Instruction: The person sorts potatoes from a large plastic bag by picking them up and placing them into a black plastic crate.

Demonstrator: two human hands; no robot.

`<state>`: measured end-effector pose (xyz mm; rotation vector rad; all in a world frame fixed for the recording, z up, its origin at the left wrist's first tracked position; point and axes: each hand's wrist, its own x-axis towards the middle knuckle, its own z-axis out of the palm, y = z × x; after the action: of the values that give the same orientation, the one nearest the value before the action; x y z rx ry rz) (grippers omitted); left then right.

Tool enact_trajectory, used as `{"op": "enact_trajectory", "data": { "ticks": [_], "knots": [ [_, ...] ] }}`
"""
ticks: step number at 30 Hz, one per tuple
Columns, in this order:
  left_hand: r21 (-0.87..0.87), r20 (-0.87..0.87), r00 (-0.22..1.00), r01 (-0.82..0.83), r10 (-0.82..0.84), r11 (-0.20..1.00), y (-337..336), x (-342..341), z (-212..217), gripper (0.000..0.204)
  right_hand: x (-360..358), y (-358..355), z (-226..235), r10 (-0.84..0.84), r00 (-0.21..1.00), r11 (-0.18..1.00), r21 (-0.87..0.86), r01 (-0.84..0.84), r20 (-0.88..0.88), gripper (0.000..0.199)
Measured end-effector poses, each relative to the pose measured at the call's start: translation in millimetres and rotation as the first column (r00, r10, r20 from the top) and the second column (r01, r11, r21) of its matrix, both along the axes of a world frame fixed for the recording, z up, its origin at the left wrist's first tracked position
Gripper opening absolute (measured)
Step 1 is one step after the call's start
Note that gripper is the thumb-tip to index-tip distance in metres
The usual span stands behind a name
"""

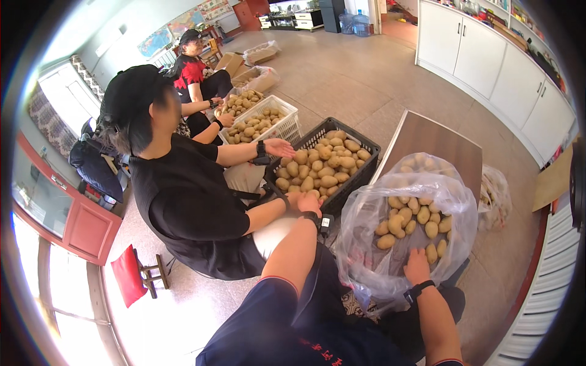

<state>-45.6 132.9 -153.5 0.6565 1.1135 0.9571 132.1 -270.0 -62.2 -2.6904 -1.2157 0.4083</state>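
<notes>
My left hand (309,203), with a watch at the wrist, is over the near edge of a black crate (365,177) heaped with potatoes (320,163). It overlaps a co-worker's hand there, and its fingers are too hidden to read. Inside a clear plastic bag (360,226), my right hand (417,267) has its fingers stretched forward, beside loose potatoes (431,253). No potato shows in its grasp. The bag's mouth gapes toward me, with more potatoes deeper in it. It rests at the near end of a brown-topped table (427,143).
A co-worker in black (189,189) sits close on my left, one palm open over the crate. Beyond, other people sit by white crates (284,125) of potatoes. Another plastic bag (493,195) stands right of the table. A red-seated stool (129,274) is at left; white cabinets (476,46) line the back right.
</notes>
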Motion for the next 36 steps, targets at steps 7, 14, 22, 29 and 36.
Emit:
{"op": "enact_trajectory", "data": {
  "ticks": [7, 14, 22, 29, 36],
  "knots": [
    [0.041, -0.989, -0.045, 0.837, 0.143, 0.546, 9, -38, 16, 0.026, -4, 10, -8, 0.019, 1.000, 0.999, 0.029, -0.019, 0.007, 0.044],
    [0.012, -0.888, -0.250, 0.828, 0.387, 0.560, 17, -67, 29, 0.029, -13, 27, -7, 0.083, 0.996, 0.992, 0.100, -0.081, -0.015, 0.042],
    [-0.542, 0.104, -0.669, 0.582, 0.736, 0.606, 86, -127, -24, 0.035, -28, 50, 13, 0.169, 0.984, 0.974, 0.165, -0.157, -0.062, 0.043],
    [-0.197, -0.926, -0.351, 0.758, 0.135, 0.621, -4, -30, 60, 0.021, -5, 10, -6, 0.035, 0.998, 0.997, 0.077, -0.032, -0.043, 0.044],
    [0.205, -0.938, 0.347, 0.601, -0.021, 0.772, -14, -29, 97, 0.022, -12, 39, -11, 0.053, 0.993, 0.985, 0.170, -0.034, -0.106, 0.039]
  ]
}}
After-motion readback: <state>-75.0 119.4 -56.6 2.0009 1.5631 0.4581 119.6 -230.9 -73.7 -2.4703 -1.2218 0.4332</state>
